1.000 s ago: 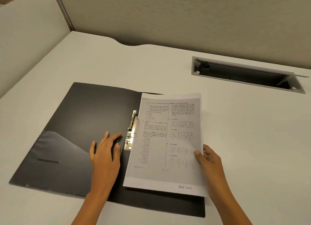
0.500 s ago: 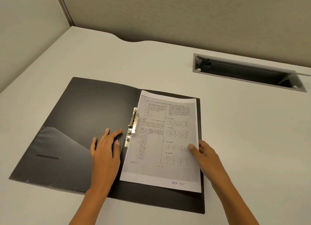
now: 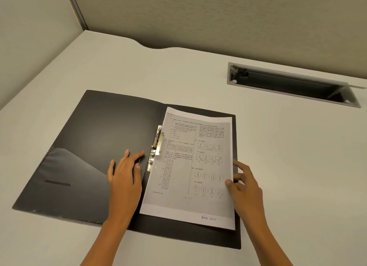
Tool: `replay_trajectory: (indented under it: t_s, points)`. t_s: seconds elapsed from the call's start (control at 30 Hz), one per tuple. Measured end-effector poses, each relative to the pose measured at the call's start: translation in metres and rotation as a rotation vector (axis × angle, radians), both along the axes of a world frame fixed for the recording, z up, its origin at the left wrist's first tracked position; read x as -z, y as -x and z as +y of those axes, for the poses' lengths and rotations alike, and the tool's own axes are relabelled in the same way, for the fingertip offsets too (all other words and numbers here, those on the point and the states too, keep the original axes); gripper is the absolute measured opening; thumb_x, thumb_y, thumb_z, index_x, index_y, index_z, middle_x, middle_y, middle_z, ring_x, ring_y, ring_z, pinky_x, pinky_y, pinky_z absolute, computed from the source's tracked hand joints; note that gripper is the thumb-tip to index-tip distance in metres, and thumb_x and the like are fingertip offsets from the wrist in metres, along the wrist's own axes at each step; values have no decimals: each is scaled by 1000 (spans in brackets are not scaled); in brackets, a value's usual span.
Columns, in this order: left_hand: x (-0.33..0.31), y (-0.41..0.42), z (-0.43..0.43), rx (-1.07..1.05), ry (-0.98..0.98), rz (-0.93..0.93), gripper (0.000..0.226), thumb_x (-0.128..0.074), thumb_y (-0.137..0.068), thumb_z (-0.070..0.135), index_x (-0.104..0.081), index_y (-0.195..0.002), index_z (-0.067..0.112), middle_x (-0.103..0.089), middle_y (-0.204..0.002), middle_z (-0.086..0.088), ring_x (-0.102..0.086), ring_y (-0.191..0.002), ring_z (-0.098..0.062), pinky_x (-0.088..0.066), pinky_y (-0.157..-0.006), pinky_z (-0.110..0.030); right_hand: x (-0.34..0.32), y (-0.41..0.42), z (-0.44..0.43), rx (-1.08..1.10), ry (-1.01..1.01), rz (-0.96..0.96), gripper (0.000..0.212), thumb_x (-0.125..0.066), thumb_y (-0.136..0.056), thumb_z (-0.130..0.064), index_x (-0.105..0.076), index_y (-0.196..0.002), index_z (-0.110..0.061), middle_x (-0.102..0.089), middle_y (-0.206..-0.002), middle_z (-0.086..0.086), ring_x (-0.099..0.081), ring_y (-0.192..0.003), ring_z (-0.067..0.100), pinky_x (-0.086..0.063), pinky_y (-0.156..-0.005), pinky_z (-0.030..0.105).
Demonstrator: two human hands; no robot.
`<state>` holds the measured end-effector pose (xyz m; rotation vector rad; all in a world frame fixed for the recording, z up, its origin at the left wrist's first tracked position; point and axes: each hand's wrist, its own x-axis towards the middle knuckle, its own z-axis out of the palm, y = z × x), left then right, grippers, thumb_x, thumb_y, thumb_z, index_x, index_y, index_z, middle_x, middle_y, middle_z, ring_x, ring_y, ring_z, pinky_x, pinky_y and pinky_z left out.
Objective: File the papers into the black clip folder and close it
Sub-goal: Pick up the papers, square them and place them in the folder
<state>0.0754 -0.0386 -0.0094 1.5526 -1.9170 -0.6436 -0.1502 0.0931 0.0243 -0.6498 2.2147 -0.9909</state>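
Folder (image 3: 95,146): I see it lying open and flat on the tabletop (image 3: 278,166), black, both covers down; the left cover carries a glossy inner pocket with a dark slot.
Clip (image 3: 155,146): a metal clip sits along the spine, just left of the papers' left edge; I cannot tell whether its lever is raised or pressed down.
Papers (image 3: 190,166): I see them resting on the right cover, slightly skewed (top leaning to the right), printed with text, crossed squares, triangles and circles, and "BOOK POST" in blue near the bottom right corner. Black cover shows past them at the top, the right and the bottom.
Left hand (image 3: 125,178): I see it palm down on the left cover, just beside the clip, fingers (image 3: 137,155) spread flat and gripping nothing; the index tip reaches toward the clip's lower end, though I cannot tell if it touches.
Right hand (image 3: 246,188): at the papers' right edge, fingers loosely apart and not closed on anything; the thumb tip rests on the sheet's margin, the others lie on the cover beside the edge.
Tabletop: pale, with a curved notch at the back edge.
Cable tray (image 3: 292,86): a long recessed slot with its flap open, well apart from the folder, at the far right.
Partition (image 3: 218,17): beige panels stand behind and to the left.
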Motion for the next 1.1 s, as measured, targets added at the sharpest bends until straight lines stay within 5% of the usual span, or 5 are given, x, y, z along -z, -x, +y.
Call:
replay_trajectory:
  t_s: [0.63, 0.83, 0.97, 1.03, 1.1]
  points:
    - [-10, -5, 3, -29, -29, 126, 24, -45, -96, 8, -65, -108, 14, -53, -117, 10, -40, -125, -16, -23, -113, -53, -19, 7, -7, -102, -158, 116, 50, -70, -80, -36, -49, -123, -19, -57, -108, -2, -56, -79, 13, -51, -74, 29]
    - [-15, -28, 18, 56, -187, 81, 28, -51, -89, 32, -55, -116, 33, -56, -133, -3, -39, -133, -33, -25, -111, -51, -23, 30, -20, -126, -97, 222, 43, -67, -85, -29, -51, -123, -19, -59, -124, 5, -56, -95, 16, -48, -83, 31]
    - [-10, -53, 27, 286, -215, -18, 49, -61, -79, 50, -39, -123, 54, -32, -142, 23, -8, -142, -4, -17, -109, -47, -15, 55, -49, -101, 80, 183, 36, -57, -92, -16, -50, -127, -20, -60, -124, 0, -55, -103, 12, -41, -87, 23]
    - [-8, -64, 27, 410, -174, -64, 60, -67, -73, 53, -35, -123, 62, -21, -136, 37, 5, -129, 25, -11, -110, -42, -10, 67, -67, -67, 142, 125, 39, -53, -94, -12, -47, -131, -21, -58, -128, -2, -55, -112, 13, -41, -89, 22]
    - [-7, -69, 28, 463, -172, -105, 69, -68, -67, 60, -30, -125, 63, -16, -137, 38, 9, -124, 30, -7, -111, -39, -7, 77, -82, -45, 199, 30, 43, -50, -94, -9, -43, -135, -21, -54, -135, -2, -50, -123, 15, -41, -94, 24]
